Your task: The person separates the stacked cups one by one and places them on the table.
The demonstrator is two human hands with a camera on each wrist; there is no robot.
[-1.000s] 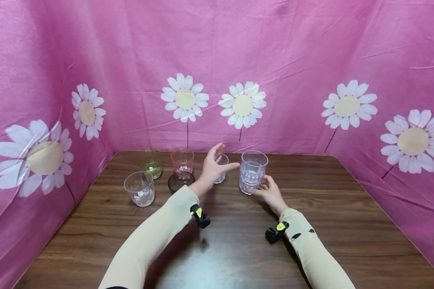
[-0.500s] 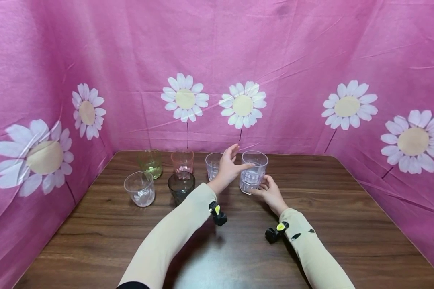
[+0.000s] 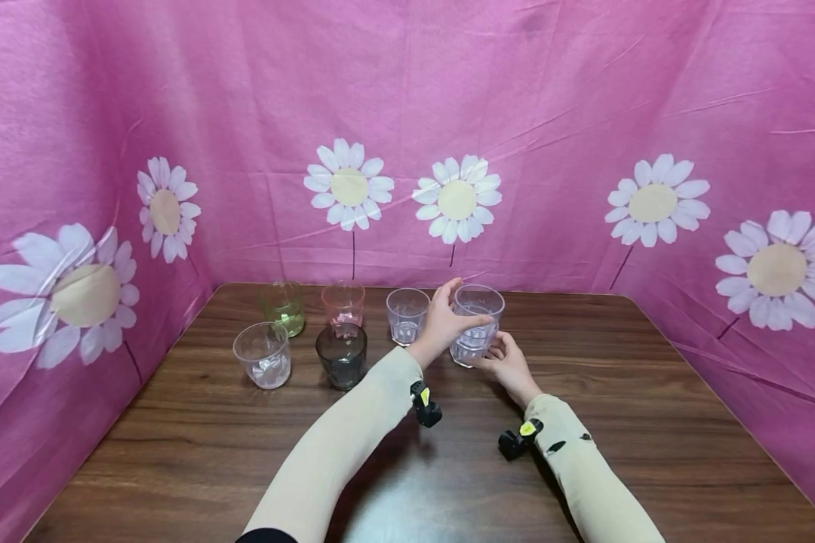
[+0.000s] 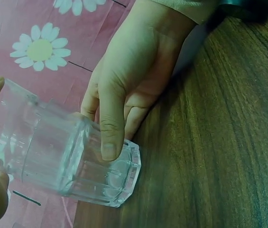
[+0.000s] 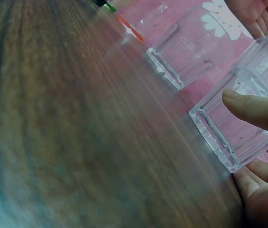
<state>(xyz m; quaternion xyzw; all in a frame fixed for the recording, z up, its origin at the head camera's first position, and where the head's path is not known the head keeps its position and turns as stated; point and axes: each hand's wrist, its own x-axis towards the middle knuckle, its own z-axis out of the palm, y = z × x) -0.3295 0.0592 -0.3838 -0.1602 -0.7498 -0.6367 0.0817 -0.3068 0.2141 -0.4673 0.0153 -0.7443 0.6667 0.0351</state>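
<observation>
A tall clear ribbed glass [image 3: 477, 332] stands on the brown wooden table [image 3: 407, 467] near the back. It looks like two nested glasses. My left hand [image 3: 452, 317] grips its upper part, thumb across the front and fingers over the far rim. My right hand [image 3: 506, 360] holds its base from the right; in the left wrist view the right hand [image 4: 129, 85] has its thumb pressed on the glass [image 4: 72, 161] low down. In the right wrist view the glass [image 5: 240, 130] sits between thumb and fingers [image 5: 259, 187].
Left of the held glass stand a small clear glass [image 3: 406, 314], a pink one [image 3: 342, 303], a green one [image 3: 282, 306], a dark grey one [image 3: 341, 354] and another clear one [image 3: 262, 354]. Pink daisy-print cloth [image 3: 584, 113] walls the table on three sides.
My left hand has swung right from over the small clear glass and taken hold of the tall glass's upper part. The right hand has stayed on its base.
</observation>
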